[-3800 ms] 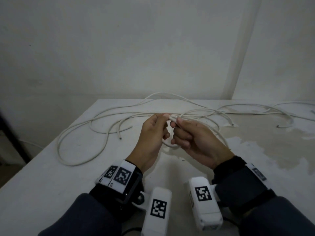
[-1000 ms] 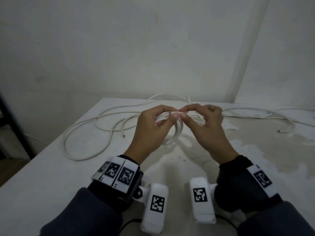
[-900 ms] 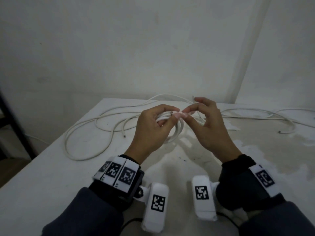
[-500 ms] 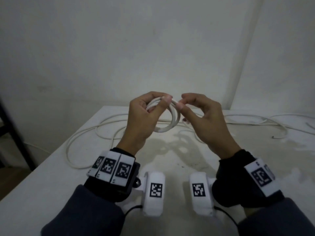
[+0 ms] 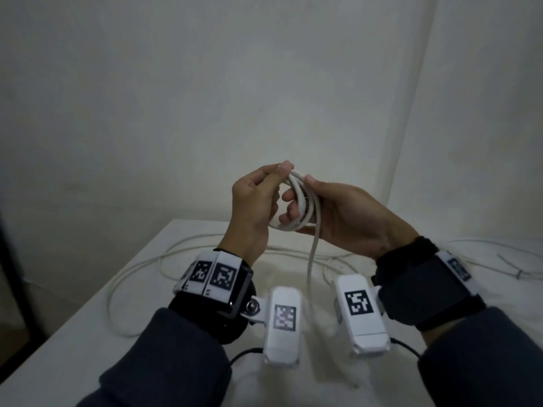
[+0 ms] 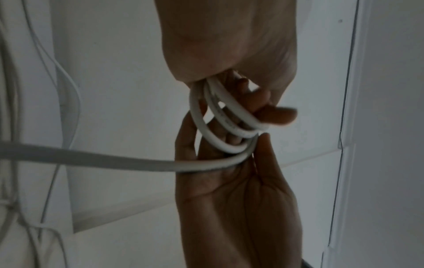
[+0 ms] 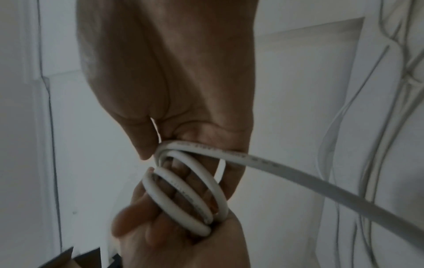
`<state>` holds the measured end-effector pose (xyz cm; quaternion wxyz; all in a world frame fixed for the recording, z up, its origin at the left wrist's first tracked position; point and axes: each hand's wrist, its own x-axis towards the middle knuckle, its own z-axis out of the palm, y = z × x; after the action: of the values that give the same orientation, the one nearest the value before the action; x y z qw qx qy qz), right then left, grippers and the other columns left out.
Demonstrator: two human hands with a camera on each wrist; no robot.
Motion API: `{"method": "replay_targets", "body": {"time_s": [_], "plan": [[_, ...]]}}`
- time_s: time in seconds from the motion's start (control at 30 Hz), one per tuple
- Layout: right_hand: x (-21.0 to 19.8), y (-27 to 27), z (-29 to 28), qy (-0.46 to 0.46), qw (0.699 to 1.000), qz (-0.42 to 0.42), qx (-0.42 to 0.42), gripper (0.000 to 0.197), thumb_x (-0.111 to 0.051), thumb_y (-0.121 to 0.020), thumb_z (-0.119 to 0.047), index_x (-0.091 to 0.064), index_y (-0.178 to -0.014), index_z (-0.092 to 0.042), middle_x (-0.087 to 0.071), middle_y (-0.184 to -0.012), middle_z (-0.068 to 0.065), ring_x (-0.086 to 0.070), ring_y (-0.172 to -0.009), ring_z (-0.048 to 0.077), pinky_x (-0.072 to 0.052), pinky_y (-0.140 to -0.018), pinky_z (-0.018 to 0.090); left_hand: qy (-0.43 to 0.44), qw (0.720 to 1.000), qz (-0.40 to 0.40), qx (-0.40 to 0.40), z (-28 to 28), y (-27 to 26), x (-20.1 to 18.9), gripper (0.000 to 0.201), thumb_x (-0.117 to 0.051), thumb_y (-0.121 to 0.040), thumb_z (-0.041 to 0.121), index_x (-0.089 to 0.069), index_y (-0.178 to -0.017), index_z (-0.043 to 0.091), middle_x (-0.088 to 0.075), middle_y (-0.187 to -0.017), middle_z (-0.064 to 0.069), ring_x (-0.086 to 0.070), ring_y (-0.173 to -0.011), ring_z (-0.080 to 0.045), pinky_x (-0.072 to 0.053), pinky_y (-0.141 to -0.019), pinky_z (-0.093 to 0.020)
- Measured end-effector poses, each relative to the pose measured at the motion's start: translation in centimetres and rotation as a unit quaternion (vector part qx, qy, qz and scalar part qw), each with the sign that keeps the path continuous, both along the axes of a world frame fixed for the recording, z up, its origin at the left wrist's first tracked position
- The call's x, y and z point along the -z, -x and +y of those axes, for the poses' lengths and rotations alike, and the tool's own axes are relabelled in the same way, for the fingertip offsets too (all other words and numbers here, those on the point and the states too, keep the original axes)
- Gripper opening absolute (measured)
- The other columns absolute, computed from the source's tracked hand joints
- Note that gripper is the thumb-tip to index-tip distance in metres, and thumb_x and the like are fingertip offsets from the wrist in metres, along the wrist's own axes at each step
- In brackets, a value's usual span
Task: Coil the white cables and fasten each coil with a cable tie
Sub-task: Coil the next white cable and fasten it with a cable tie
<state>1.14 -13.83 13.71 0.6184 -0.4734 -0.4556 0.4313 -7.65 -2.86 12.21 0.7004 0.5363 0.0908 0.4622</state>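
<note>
Both hands hold a small coil of white cable (image 5: 302,204) up above the table. My left hand (image 5: 264,189) pinches the top of the coil between thumb and fingers. My right hand (image 5: 332,210) has its fingers through the loops and its thumb on their top edge. About three loops show in the left wrist view (image 6: 220,125) and in the right wrist view (image 7: 190,192). The free length of the cable (image 5: 312,257) hangs from the coil down to the table.
Long loose white cables (image 5: 141,268) sprawl over the white table (image 5: 73,342), more at the right (image 5: 484,248). Walls stand close behind, with a corner at the right. The table's left edge drops off beside a dark frame (image 5: 11,289).
Both hands have lifted the coil well above the table. My right hand went from a fingertip pinch beside the coil to fingers through the loops.
</note>
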Motion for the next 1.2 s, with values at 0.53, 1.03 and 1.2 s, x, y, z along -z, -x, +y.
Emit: {"method": "replay_targets", "body": {"time_s": [0.53, 1.03, 1.2], "plan": [[4.1, -0.4, 0.5, -0.102, 0.967, 0.169, 0.161, 0.040, -0.031, -0.104, -0.030, -0.046, -0.072, -0.012, -0.029, -0.044, -0.009, -0.028, -0.038, 0.004, -0.030, -0.042, 0.015, -0.067, 0.981, 0.177, 0.049, -2.2, -0.9, 1.3, 0.031, -0.049, -0.096, 0.042, -0.059, -0.100, 0.013, -0.056, -0.079, 0.001, -0.052, -0.062, -0.008, -0.045, -0.060, -0.019], [9.2, -8.4, -3.7, -0.165, 0.858, 0.301, 0.381, 0.037, -0.033, -0.104, -0.035, -0.042, -0.074, -0.017, -0.034, -0.041, -0.009, -0.037, -0.038, 0.007, -0.041, -0.050, 0.020, -0.505, 0.583, 0.610, 0.182, -0.6, 1.4, 6.5, 0.028, -0.065, -0.088, 0.026, -0.065, -0.116, 0.024, -0.055, -0.111, -0.002, -0.055, -0.108, -0.019, -0.042, -0.087, -0.029], [10.8, -8.6, -3.5, -0.177, 0.847, 0.322, 0.384, 0.037, -0.035, -0.104, -0.033, -0.044, -0.073, -0.015, -0.036, -0.041, -0.008, -0.040, -0.040, 0.008, -0.038, -0.056, 0.021, -0.583, 0.605, 0.540, -0.055, -2.5, 0.2, 6.4, 0.021, -0.062, -0.088, 0.032, -0.064, -0.106, 0.022, -0.060, -0.111, -0.003, -0.054, -0.105, -0.020, -0.040, -0.083, -0.028]]}}
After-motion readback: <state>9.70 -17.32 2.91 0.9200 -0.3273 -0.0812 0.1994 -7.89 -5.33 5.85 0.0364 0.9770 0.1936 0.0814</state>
